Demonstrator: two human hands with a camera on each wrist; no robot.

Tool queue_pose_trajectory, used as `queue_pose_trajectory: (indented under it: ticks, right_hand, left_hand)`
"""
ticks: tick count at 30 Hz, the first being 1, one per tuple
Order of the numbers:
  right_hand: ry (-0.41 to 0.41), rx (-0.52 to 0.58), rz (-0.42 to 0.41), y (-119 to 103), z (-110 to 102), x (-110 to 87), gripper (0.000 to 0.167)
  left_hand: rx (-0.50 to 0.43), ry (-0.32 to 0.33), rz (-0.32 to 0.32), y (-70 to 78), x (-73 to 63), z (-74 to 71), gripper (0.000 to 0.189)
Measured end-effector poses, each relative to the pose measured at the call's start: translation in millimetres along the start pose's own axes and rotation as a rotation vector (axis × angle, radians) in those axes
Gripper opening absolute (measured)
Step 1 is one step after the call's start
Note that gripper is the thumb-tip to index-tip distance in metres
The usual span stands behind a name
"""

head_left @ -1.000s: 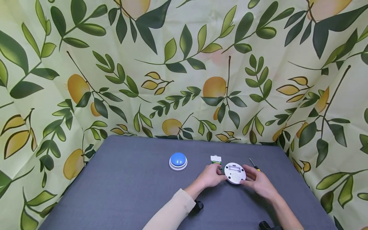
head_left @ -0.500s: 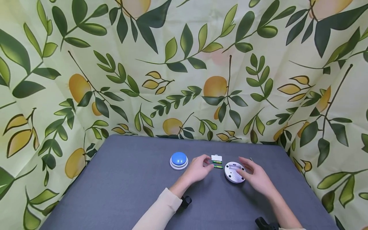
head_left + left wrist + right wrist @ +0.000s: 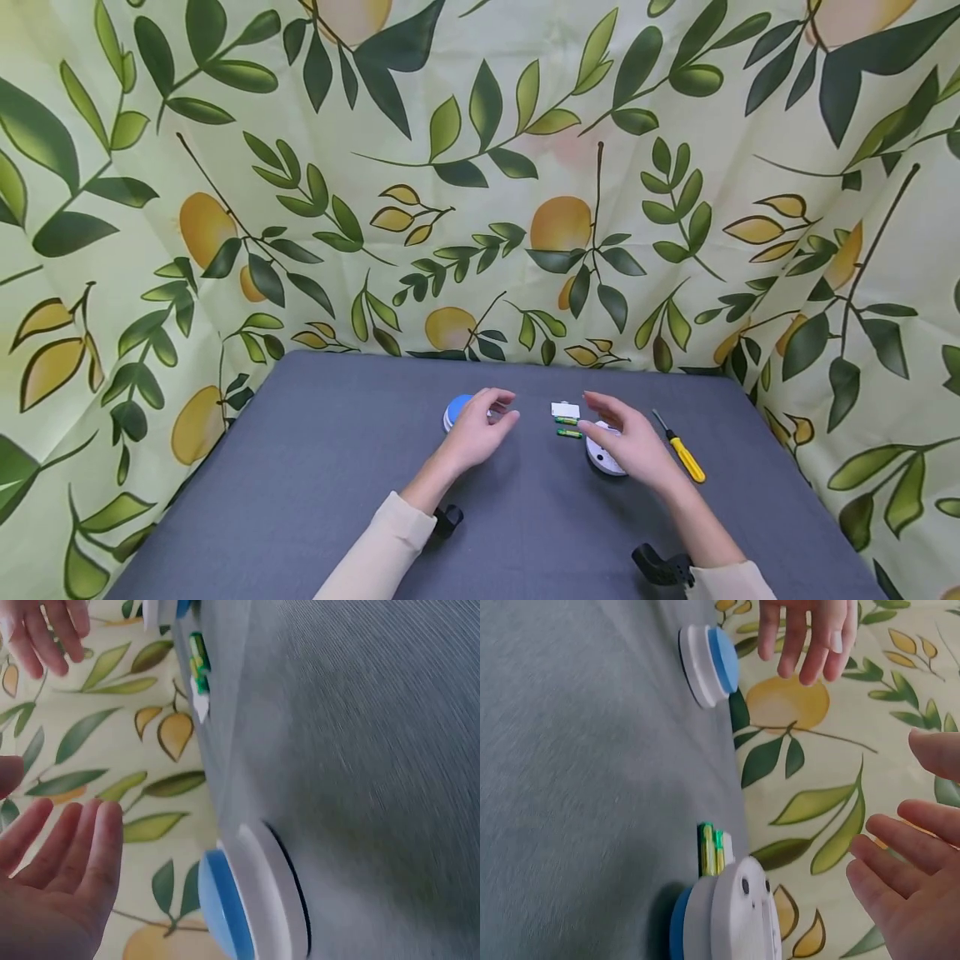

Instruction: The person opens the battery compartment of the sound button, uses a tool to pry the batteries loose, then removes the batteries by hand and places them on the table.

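My left hand (image 3: 476,429) hovers by the upright blue push button (image 3: 455,410) with its white base, partly covering it in the head view. In the left wrist view its relaxed fingers stay apart from that button (image 3: 225,907). A second button, turned upside down, shows its white underside (image 3: 604,460), partly behind my right hand (image 3: 633,442). That hand is raised over it, holding nothing; the right wrist view shows a gap between the fingers and the upturned button (image 3: 739,922). Two green batteries (image 3: 569,433) and a white battery cover (image 3: 565,409) lie just left of it.
A screwdriver (image 3: 686,457) with a yellow handle lies right of the upturned button. The grey tabletop (image 3: 337,467) ends at a leaf-and-fruit patterned cloth (image 3: 480,200) at the back and sides. A black strap mount (image 3: 660,567) sits at the right wrist.
Both hands have let go of the upturned button, leaving it on the table. My left hand has moved left to the upright button; my right has lifted and shifted slightly left, uncovering the screwdriver.
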State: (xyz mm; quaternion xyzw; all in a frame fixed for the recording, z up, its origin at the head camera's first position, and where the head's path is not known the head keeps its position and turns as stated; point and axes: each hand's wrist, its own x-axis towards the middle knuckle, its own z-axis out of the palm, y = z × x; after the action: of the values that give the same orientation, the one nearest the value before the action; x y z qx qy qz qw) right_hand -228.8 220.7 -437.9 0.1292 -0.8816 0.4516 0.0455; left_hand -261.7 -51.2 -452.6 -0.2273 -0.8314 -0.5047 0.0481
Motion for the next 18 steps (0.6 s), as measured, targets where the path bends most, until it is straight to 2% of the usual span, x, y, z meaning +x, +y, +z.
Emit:
queue_pose_trajectory:
  ticks: [8, 13, 18]
  right_hand:
    - [-0.012, 0.056, -0.031, -16, 21, 20.2, 0.059]
    - [-0.03, 0.103, -0.006, -20, 36, 31.6, 0.06]
    - [-0.036, 0.147, -0.05, -20, 49, 42.9, 0.056]
  left_hand:
    - [0.025, 0.091, 0.008, -12.7, -7.3, -20.7, 0.026]
    - [0.024, 0.107, -0.002, -21.5, -10.6, -29.2, 0.026]
    - [0.021, 0.122, -0.03, -27.9, -12.4, -37.3, 0.026]
